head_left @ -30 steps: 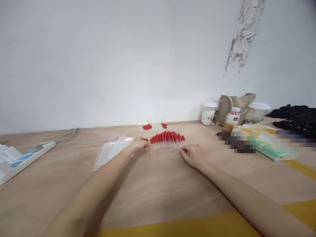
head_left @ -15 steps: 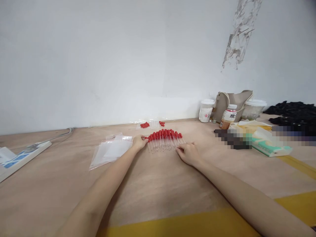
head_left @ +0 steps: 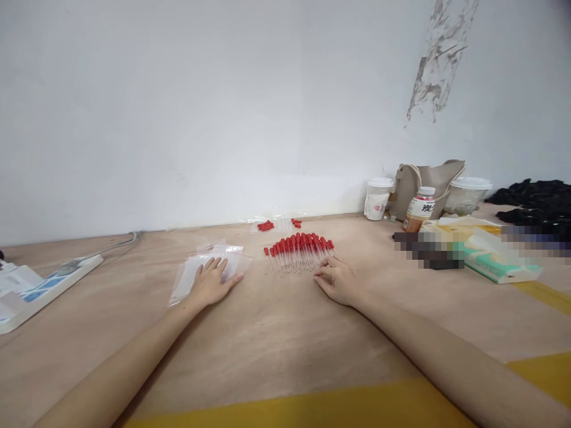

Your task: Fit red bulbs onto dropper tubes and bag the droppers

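Several droppers with red rubber bulbs and clear thin tubes [head_left: 303, 248] lie side by side in a fanned row on the table, bulbs toward the wall. My left hand [head_left: 211, 283] rests with fingers spread over a small pile of clear zip bags [head_left: 184, 284], left of the row. By the right lower end of the droppers is my right hand [head_left: 339, 282], its fingers curled in and thumb close to them. Whatever those fingers may hold is hidden. Behind the row, loose red bulbs [head_left: 266, 226] lie on clear plastic near the wall.
At the left is a white power strip [head_left: 57, 291] with a cable. On the right stand a paper cup [head_left: 379, 201], a drink bottle [head_left: 419, 209], a beige bag [head_left: 405, 184] and a lidded tub [head_left: 467, 197]. A green tissue pack [head_left: 499, 261] lies before them.
My left hand has left the left end of the droppers, moved left and toward me, and spread onto the zip bags. My right hand has hardly moved.
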`<state>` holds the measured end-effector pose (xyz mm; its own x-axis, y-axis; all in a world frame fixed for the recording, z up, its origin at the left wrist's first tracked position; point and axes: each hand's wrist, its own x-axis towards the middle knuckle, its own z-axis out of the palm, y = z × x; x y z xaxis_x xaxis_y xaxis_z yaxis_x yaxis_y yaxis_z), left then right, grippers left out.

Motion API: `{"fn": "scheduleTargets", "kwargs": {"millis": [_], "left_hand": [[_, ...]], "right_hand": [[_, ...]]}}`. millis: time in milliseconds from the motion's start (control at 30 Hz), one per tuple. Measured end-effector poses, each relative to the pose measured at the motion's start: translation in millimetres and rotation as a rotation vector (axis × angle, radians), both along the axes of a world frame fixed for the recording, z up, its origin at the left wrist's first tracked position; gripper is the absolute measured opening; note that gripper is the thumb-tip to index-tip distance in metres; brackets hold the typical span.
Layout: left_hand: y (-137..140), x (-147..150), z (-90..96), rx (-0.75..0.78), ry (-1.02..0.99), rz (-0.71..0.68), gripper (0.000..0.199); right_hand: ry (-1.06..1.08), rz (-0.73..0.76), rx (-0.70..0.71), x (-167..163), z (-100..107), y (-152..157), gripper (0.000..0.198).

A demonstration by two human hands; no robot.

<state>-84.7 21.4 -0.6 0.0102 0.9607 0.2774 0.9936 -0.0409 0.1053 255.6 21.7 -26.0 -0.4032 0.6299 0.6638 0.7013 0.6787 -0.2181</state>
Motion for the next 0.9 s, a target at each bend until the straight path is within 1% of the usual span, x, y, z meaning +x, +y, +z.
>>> {"fn": "scheduleTargets", "kwargs": {"millis": [33, 67, 100, 167, 267, 400, 467, 533, 567, 600, 633, 667, 733, 767, 800, 867, 900], "left_hand": [[-1.6, -3.6, -2.6, -0.057, 0.008, 0.015, 0.077], [-2.2, -5.7, -4.9, -0.108, 0.005, 0.014, 0.078], [-2.3, -6.5, -6.8, -0.144, -0.003, 0.004, 0.076], [-1.6, -5.7, -9.2, -0.159, -0.02, -0.025, 0.064], [-0.2, -3.5, -11.1, -0.137, -0.043, -0.035, 0.05], [-0.4, -2.8, -9.1, -0.097, -0.079, 0.001, 0.046], [-4.2, -2.0, -2.3, -0.051, -0.102, 0.021, 0.048], [-12.7, 1.0, 9.9, 0.016, -0.128, -0.016, 0.05], [-18.9, 3.8, 17.3, 0.06, -0.15, -0.085, 0.051], [-26.0, 7.6, 25.1, 0.067, -0.162, -0.189, 0.05], [-33.8, 12.4, 32.3, 0.039, -0.163, -0.315, 0.049], [-41.9, 18.0, 38.5, -0.025, -0.156, -0.438, 0.047], [-56.6, 30.2, 45.0, -0.197, -0.116, -0.615, 0.044], [-62.4, 36.1, 44.8, -0.284, -0.084, -0.679, 0.046], [-67.0, 41.4, 42.3, -0.35, -0.051, -0.722, 0.053], [-71.9, 49.1, 32.5, -0.418, 0.018, -0.772, 0.069], [-72.7, 51.5, 26.7, -0.423, 0.049, -0.785, 0.072]], "right_hand": [[-0.005, 0.017, 0.003, -0.9, -0.3, -1.1, 0.014], [-0.009, 0.027, 0.005, -1.6, -0.4, -2.2, 0.014], [-0.012, 0.03, 0.006, -1.9, -0.3, -3.0, 0.014], [-0.017, 0.026, 0.009, -1.9, 0.0, -4.1, 0.014], [-0.026, 0.03, 0.01, -1.3, 0.4, -4.4, 0.015], [-0.038, 0.032, 0.008, -1.3, 0.0, -4.1, 0.016], [-0.045, 0.023, 0.003, -1.5, -0.1, -4.1, 0.017], [-0.055, 0.012, 0.0, -1.2, -0.1, -3.8, 0.017], [-0.06, 0.008, 0.0, -0.9, 0.0, -3.4, 0.017], [-0.064, 0.004, 0.001, -0.4, 0.0, -3.0, 0.016], [-0.068, 0.002, 0.002, 0.3, 0.2, -2.5, 0.016], [-0.07, -0.001, 0.003, 1.0, 0.4, -2.1, 0.016], [-0.066, -0.005, 0.002, 2.2, 1.4, -2.0, 0.015], [-0.059, -0.001, 0.0, 2.5, 2.3, -2.6, 0.015], [-0.05, 0.012, -0.006, 2.5, 3.4, -3.5, 0.014], [-0.033, 0.076, -0.042, 1.6, 6.1, -6.7, 0.012], [-0.03, 0.121, -0.074, 0.7, 7.6, -8.7, 0.011]]}}
